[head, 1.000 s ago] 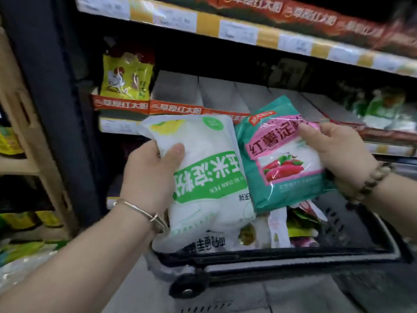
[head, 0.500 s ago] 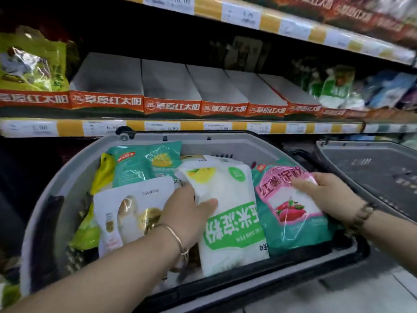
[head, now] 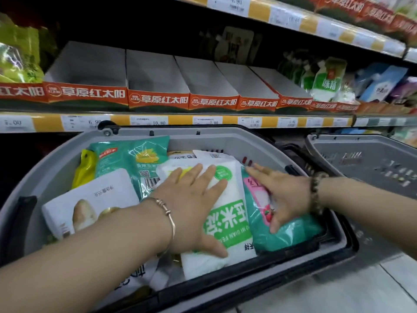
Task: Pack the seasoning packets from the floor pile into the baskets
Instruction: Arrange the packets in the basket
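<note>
- Left hand (head: 191, 206), thin metal bangle (head: 168, 213) at the wrist: fingers straight and spread wide, palm flat on the white corn-starch packet (head: 228, 224). Gripping nothing, just pressing.
- Right hand (head: 284, 195), bead bracelet (head: 316, 190): fingers straight and close together, laid flat on the teal sweet-potato-starch packet (head: 291, 231). No grip here either.
- Change: a second ago both packets were held up in front of the shelf, one gripped in each hand. Half a second ago they were going down into the basket with fingers curled round them. Now both lie inside and the hands have flattened on top.
- Judgement: these two count as packed. The hands seem to be settling them level before letting go.
- Both packets lie in the right half of the grey basket (head: 56, 154), side by side and touching, on top of other packets.
- White packet: long axis runs from the near rim to the far wall, the end with the round green badge pointing away.
- Teal packet: roughly parallel, its far end under the right fingertips.
- Left half of the basket: white pouch (head: 90, 197), teal corn packet (head: 126, 159), yellow packet (head: 84, 168) behind it.
- Second grey basket (head: 365, 163) to the right, contents not visible.
- Beyond: shelf with cardboard display trays (head: 158, 102).
- The floor pile is out of view.
</note>
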Demonstrator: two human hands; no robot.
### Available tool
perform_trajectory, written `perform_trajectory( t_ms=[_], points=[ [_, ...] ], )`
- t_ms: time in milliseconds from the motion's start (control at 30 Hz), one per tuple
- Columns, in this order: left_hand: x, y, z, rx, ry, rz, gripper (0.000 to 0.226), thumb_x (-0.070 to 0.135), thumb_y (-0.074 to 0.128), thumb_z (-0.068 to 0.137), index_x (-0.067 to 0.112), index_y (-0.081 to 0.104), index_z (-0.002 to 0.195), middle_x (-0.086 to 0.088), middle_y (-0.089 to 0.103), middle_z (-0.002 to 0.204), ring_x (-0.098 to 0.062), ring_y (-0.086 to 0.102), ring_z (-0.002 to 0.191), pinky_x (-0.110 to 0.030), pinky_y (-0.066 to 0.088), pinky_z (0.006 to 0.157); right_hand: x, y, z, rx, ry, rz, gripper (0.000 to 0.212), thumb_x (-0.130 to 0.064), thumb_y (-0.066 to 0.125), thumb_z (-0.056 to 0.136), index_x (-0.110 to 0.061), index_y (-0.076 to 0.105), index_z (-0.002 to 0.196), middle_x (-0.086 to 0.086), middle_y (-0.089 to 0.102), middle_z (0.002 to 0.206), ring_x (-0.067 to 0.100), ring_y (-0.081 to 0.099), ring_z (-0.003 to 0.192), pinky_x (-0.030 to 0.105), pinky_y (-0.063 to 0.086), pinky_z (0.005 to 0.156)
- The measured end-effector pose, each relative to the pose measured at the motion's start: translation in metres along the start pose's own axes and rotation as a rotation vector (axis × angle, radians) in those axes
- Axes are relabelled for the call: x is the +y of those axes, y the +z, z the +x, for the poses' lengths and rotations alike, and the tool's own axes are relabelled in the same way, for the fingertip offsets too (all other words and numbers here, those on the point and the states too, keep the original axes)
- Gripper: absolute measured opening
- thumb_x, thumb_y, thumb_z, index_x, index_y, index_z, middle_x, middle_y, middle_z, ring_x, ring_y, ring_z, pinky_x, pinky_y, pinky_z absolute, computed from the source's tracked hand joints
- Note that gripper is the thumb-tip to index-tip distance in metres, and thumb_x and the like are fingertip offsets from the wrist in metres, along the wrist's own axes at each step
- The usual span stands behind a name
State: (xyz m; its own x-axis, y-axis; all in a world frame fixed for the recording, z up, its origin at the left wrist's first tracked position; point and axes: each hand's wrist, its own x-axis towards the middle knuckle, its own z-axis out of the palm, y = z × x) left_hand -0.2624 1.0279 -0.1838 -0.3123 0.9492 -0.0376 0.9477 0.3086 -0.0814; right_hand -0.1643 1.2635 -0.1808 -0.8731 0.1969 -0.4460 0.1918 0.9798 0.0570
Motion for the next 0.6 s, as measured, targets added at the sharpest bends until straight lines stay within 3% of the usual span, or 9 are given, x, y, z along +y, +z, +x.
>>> perform_trajectory(
  t_ms=[100, 233, 333, 400, 433, 467, 500, 600],
  points=[
    [-0.001, 0.018, 0.009, -0.017, 0.003, 0.011, 0.121, 0.092, 0.034, 0.059, 0.029, -0.028, 0.141, -0.001, -0.036, 0.148, -0.024, -0.03, 0.139, -0.044, -0.018, 0.11, -0.004, 0.035, 0.007, -0.035, 0.01, -0.018, 0.154, -0.07, 0.076, 0.044, -0.024, -0.048, 0.123, 0.003, -0.034, 0.15, 0.016, -0.027, 0.139, 0.035, -0.001, 0.118],
    [0.011, 0.023, 0.02, -0.053, 0.009, 0.055, 0.123, 0.092, 0.033, 0.059, 0.024, -0.027, 0.142, -0.006, -0.037, 0.148, -0.029, -0.032, 0.137, -0.049, -0.021, 0.107, -0.009, 0.046, 0.004, -0.028, 0.056, -0.053, 0.146, -0.066, 0.075, 0.053, -0.027, -0.059, 0.096, 0.006, -0.038, 0.147, 0.018, -0.028, 0.138, 0.033, -0.005, 0.116],
    [0.018, 0.025, 0.026, -0.037, -0.002, 0.076, 0.122, 0.092, 0.031, 0.062, 0.021, -0.028, 0.142, -0.009, -0.038, 0.147, -0.031, -0.034, 0.136, -0.051, -0.024, 0.105, -0.012, 0.049, 0.005, -0.058, 0.083, -0.048, 0.145, -0.06, 0.076, 0.059, -0.022, -0.057, 0.104, 0.01, -0.037, 0.147, 0.024, -0.025, 0.14, 0.039, 0.003, 0.119],
    [0.023, 0.026, 0.029, -0.032, 0.004, 0.085, 0.121, 0.091, 0.031, 0.063, 0.019, -0.029, 0.141, -0.01, -0.038, 0.147, -0.032, -0.036, 0.134, -0.052, -0.027, 0.103, -0.01, 0.047, 0.003, -0.107, 0.082, -0.03, 0.138, -0.057, 0.073, 0.065, -0.011, -0.036, 0.137, 0.014, -0.023, 0.153, 0.027, -0.014, 0.143, 0.037, 0.008, 0.118],
    [0.026, 0.026, 0.03, -0.034, 0.008, 0.092, 0.121, 0.09, 0.03, 0.064, 0.019, -0.03, 0.141, -0.011, -0.038, 0.146, -0.032, -0.036, 0.134, -0.052, -0.028, 0.102, -0.009, 0.044, 0.002, -0.15, 0.069, 0.015, 0.115, -0.056, 0.07, 0.069, -0.011, -0.002, 0.147, 0.015, -0.005, 0.155, 0.026, 0.0, 0.144, 0.031, 0.014, 0.115],
    [0.029, 0.026, 0.032, -0.033, 0.012, 0.099, 0.12, 0.09, 0.031, 0.065, 0.018, -0.029, 0.141, -0.012, -0.038, 0.147, -0.033, -0.037, 0.134, -0.052, -0.028, 0.101, -0.008, 0.042, 0.001, -0.162, 0.067, 0.063, 0.084, -0.054, 0.066, 0.073, -0.015, 0.026, 0.135, 0.016, 0.015, 0.153, 0.025, 0.017, 0.142, 0.026, 0.02, 0.11],
    [0.031, 0.026, 0.034, -0.027, 0.013, 0.101, 0.12, 0.089, 0.031, 0.066, 0.018, -0.029, 0.141, -0.013, -0.037, 0.147, -0.034, -0.036, 0.134, -0.052, -0.029, 0.101, -0.007, 0.041, 0.0, -0.171, 0.07, 0.073, 0.069, -0.054, 0.063, 0.075, -0.017, 0.036, 0.126, 0.017, 0.026, 0.148, 0.023, 0.028, 0.136, 0.024, 0.025, 0.107],
    [0.033, 0.025, 0.031, -0.036, 0.007, 0.092, 0.118, 0.088, 0.031, 0.067, 0.018, -0.025, 0.143, -0.013, -0.033, 0.15, -0.034, -0.033, 0.136, -0.052, -0.027, 0.103, -0.013, 0.046, 0.0, -0.179, 0.045, 0.013, 0.082, -0.053, 0.063, 0.076, -0.01, 0.029, 0.138, 0.018, 0.025, 0.148, 0.024, 0.029, 0.136, 0.029, 0.026, 0.112]
  ],
)
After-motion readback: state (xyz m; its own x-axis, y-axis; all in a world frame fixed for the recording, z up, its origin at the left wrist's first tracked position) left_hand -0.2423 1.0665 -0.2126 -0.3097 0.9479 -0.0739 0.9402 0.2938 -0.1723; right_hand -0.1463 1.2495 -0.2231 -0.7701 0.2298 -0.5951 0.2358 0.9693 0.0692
